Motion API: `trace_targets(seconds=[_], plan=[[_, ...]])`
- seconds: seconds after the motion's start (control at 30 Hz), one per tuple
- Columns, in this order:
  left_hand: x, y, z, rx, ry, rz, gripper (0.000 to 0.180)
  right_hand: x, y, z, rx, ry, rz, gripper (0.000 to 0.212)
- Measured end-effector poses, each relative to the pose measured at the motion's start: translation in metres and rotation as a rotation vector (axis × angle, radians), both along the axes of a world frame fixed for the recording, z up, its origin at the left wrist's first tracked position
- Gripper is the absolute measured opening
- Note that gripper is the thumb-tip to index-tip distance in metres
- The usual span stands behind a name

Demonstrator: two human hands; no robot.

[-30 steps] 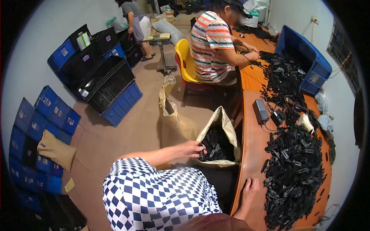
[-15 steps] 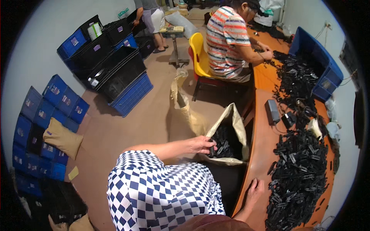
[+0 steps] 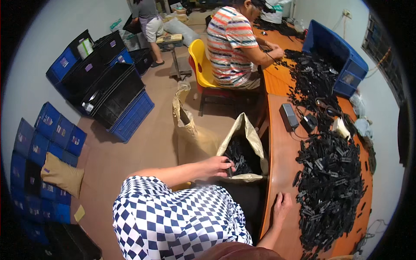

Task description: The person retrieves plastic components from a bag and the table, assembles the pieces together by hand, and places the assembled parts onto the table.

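My left hand (image 3: 219, 166) is closed on a small black plastic piece (image 3: 229, 168) at the near-left rim of an open tan sack (image 3: 258, 147). Inside that sack lie many similar black pieces (image 3: 239, 155). My right hand (image 3: 282, 207) rests on the orange-brown table (image 3: 281, 162) near its left edge, with thumb and forefinger apart and nothing visible between them. Its lower fingers are partly hidden. To the right of it spreads a large heap of black plastic pieces (image 3: 331, 190).
A black adapter box (image 3: 289, 117) with cables lies beyond the heap. Across the table a seated person in a striped shirt (image 3: 232, 47) handles small black parts beside a tipped blue crate (image 3: 336, 56). Another tan sack (image 3: 193, 138), stacked crates (image 3: 130, 115) and a stuffed bag (image 3: 63, 173) stand left.
The whole view has shifted, so the surroundings appear farther left. My left hand still grips the black piece at the sack, and my right hand stays on the table.
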State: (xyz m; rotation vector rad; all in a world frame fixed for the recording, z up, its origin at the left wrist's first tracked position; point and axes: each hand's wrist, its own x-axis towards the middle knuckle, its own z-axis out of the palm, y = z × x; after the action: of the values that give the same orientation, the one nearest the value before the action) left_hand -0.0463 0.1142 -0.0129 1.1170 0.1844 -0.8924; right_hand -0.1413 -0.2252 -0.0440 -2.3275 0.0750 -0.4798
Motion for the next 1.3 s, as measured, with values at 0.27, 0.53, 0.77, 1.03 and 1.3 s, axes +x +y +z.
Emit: trace_targets(seconds=[0.27,0.53,0.77,1.03,1.3], plan=[[0.037,-0.11,0.055,-0.348,-0.525,-0.229,0.033,0.003,0.031,0.07,0.58,-0.036,-0.071,0.029],[0.005,-0.163,0.056,-0.572,-0.364,-0.302,0.034,-0.02,0.061,0.1,0.623,-0.121,-0.141,0.056],[-0.014,-0.175,0.038,-0.654,-0.304,-0.383,0.033,-0.037,0.063,0.093,0.489,-0.15,-0.243,0.041],[-0.019,-0.17,0.03,-0.722,-0.35,-0.378,0.03,-0.04,0.082,0.093,0.333,-0.236,-0.346,0.026],[-0.029,-0.163,0.032,-0.667,-0.303,-0.487,0.042,-0.053,0.09,0.085,0.179,-0.365,-0.362,0.015]])
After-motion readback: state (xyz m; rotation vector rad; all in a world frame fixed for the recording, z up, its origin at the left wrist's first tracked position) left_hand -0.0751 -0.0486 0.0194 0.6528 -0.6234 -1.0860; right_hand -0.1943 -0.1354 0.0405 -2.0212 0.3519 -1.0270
